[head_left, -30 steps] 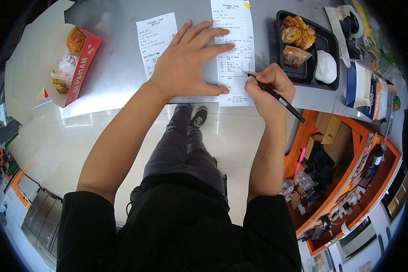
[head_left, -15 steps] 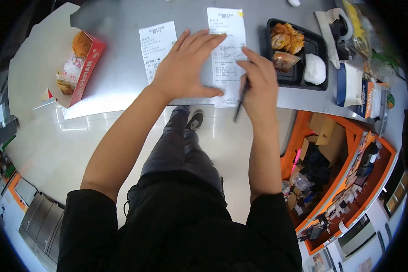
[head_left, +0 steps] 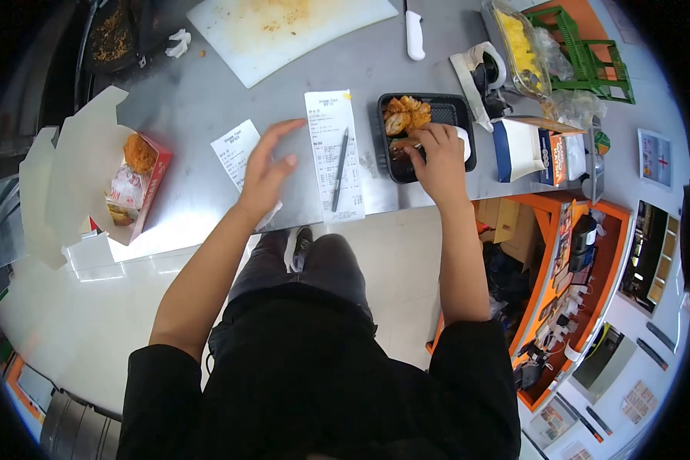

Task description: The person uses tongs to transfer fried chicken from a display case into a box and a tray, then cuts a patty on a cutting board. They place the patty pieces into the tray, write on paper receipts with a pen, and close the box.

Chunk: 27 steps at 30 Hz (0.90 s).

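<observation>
A long printed receipt [head_left: 326, 157] lies on the steel counter with a dark pen [head_left: 340, 170] resting on it. Left of it, my left hand [head_left: 266, 169] has its thumb and fingers apart, holding nothing, over the edge of a shorter receipt [head_left: 234, 150]. My right hand [head_left: 437, 157] reaches into the black tray [head_left: 473, 123], fingers bent down near the brown packet [head_left: 400, 147]; whether they grip it is unclear. Fried chicken pieces [head_left: 406, 113] fill the tray's upper left, and a white lump [head_left: 463, 140] shows beside my fingers.
An open red and white box [head_left: 152, 184] with fried food stands at left. A white cutting board [head_left: 284, 31] and a white-handled knife [head_left: 415, 37] are at the back. Boxes [head_left: 517, 153], a yellow-filled container [head_left: 517, 42] and a green rack [head_left: 590, 65] stand at right.
The pen has left my right hand and lies on the long receipt. My right hand has moved right into the tray, and my left hand has moved left off that receipt. The view has shifted.
</observation>
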{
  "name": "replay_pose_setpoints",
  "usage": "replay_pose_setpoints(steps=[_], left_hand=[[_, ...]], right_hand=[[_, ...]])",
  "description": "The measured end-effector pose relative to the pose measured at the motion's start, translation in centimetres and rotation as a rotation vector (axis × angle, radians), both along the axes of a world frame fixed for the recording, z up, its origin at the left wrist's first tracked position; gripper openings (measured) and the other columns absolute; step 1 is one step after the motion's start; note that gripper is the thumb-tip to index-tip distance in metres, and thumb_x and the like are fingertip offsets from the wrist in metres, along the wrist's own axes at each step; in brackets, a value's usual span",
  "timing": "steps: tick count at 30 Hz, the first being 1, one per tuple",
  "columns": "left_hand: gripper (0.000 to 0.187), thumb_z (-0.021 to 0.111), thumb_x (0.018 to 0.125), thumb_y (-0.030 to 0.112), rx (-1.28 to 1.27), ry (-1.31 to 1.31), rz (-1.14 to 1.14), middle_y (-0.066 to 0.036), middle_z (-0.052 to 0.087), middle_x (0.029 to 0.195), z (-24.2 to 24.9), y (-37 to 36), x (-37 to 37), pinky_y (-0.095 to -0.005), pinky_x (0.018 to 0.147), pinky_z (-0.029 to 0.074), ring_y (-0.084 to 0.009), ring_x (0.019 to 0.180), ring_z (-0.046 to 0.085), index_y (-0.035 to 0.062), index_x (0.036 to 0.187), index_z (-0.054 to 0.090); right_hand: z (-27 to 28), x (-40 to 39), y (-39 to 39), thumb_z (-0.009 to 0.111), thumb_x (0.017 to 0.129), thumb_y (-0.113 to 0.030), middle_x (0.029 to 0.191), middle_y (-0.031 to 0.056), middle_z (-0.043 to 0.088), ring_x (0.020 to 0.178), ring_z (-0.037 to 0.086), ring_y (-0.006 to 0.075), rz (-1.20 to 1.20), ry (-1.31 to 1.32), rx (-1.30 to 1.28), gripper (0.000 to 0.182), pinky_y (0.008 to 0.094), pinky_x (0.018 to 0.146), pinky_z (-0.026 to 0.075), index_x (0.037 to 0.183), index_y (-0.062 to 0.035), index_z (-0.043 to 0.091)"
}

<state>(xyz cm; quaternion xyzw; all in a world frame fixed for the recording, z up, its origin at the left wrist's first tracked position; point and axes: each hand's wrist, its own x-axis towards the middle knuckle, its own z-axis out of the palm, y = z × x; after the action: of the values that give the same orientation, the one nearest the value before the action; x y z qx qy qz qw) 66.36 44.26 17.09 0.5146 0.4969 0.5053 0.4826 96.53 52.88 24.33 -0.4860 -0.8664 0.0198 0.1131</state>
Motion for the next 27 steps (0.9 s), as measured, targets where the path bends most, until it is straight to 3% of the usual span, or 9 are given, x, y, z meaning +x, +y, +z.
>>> replay_pose_setpoints(steps=[1,4,10,16,19,22,23,25,27], left_hand=[[0.055,0.065,0.085,0.03,-0.011,-0.181,0.093,-0.021,0.05,0.134,-1.2,-0.2,-0.2,-0.0471,0.113,0.031,-0.0363,0.13,0.046,0.0008,0.131,0.054],[0.044,0.064,0.083,0.024,0.276,0.196,0.139,-0.02,0.054,0.125,-2.4,-0.3,-0.9,-0.0436,0.102,0.04,-0.0339,0.118,0.052,0.0008,0.12,0.06],[0.044,0.069,0.079,0.025,0.166,0.385,0.019,-0.02,0.057,0.118,2.5,-0.4,0.4,-0.0449,0.097,0.043,-0.0348,0.111,0.054,0.0024,0.116,0.061],[0.044,0.071,0.079,0.026,0.204,0.392,0.102,-0.021,0.056,0.118,0.9,-0.1,1.2,-0.0468,0.096,0.043,-0.0357,0.111,0.053,0.0038,0.116,0.061],[0.046,0.072,0.079,0.027,0.394,0.602,0.127,-0.023,0.056,0.115,1.1,-0.5,0.9,-0.0487,0.092,0.044,-0.0353,0.111,0.054,0.0045,0.117,0.061],[0.037,0.073,0.08,0.027,0.506,1.074,0.196,-0.022,0.056,0.11,0.8,-2.3,1.4,-0.0453,0.082,0.048,-0.0338,0.102,0.057,0.0042,0.108,0.063],[0.032,0.073,0.08,0.026,0.508,0.942,0.196,-0.02,0.058,0.105,-0.6,-2.2,1.7,-0.0447,0.077,0.048,-0.0329,0.096,0.059,0.0051,0.103,0.063],[0.024,0.073,0.08,0.025,0.511,0.68,0.2,-0.015,0.06,0.095,-2.9,-1.1,2.3,-0.0434,0.069,0.049,-0.031,0.085,0.061,0.0068,0.093,0.065],[0.018,0.073,0.08,0.025,0.396,0.688,-0.136,-0.011,0.06,0.085,-1.2,-0.6,1.1,-0.0438,0.066,0.049,-0.0303,0.076,0.061,0.009,0.085,0.065]], right_hand=[[0.1,0.0,0.1,0.076,0.077,-0.011,0.103,0.0052,0.065,0.105,0.057,0.028,0.013,-0.01,-0.001,0.025,0.0412,0.084,0.042,0.1,-0.0081,0.068],[-0.1,0.7,0.3,0.076,0.076,-0.008,0.095,0.0047,0.066,0.099,0.059,0.0276,0.034,0.089,-0.11,0.021,0.0404,0.084,0.042,0.096,-0.0081,0.069],[4.0,4.9,4.0,0.071,0.079,-0.005,0.092,0.0071,0.067,0.098,0.059,0.03,0.108,0.201,-0.084,0.009,0.0447,0.086,0.045,0.087,-0.0071,0.07],[1.4,8.1,12.2,0.073,0.078,-0.008,0.097,0.007,0.067,0.102,0.058,0.0301,0.146,0.074,-0.195,0.015,0.0456,0.087,0.045,0.093,-0.0073,0.072],[0.5,7.8,12.4,0.075,0.077,-0.011,0.102,0.0046,0.066,0.106,0.056,0.0282,0.199,0.089,-0.085,0.019,0.0445,0.089,0.044,0.096,-0.0088,0.073],[0.7,9.1,12.1,0.075,0.077,-0.012,0.102,0.0051,0.065,0.106,0.056,0.029,0.211,0.144,-0.068,0.02,0.0438,0.089,0.044,0.097,-0.009,0.073],[0.5,9.4,11.8,0.076,0.076,-0.009,0.1,0.0069,0.065,0.104,0.056,0.0303,0.204,0.082,-0.019,0.019,0.043,0.087,0.045,0.095,-0.0084,0.074],[0.5,9.1,11.4,0.076,0.075,-0.007,0.1,0.0076,0.065,0.102,0.057,0.0303,0.115,0.257,0.069,0.019,0.0433,0.085,0.046,0.094,-0.0082,0.074],[1.6,6.4,9.8,0.074,0.075,0.0,0.1,0.0087,0.066,0.1,0.059,0.0299,0.044,0.409,0.148,0.02,0.0443,0.084,0.048,0.092,-0.0085,0.074]])
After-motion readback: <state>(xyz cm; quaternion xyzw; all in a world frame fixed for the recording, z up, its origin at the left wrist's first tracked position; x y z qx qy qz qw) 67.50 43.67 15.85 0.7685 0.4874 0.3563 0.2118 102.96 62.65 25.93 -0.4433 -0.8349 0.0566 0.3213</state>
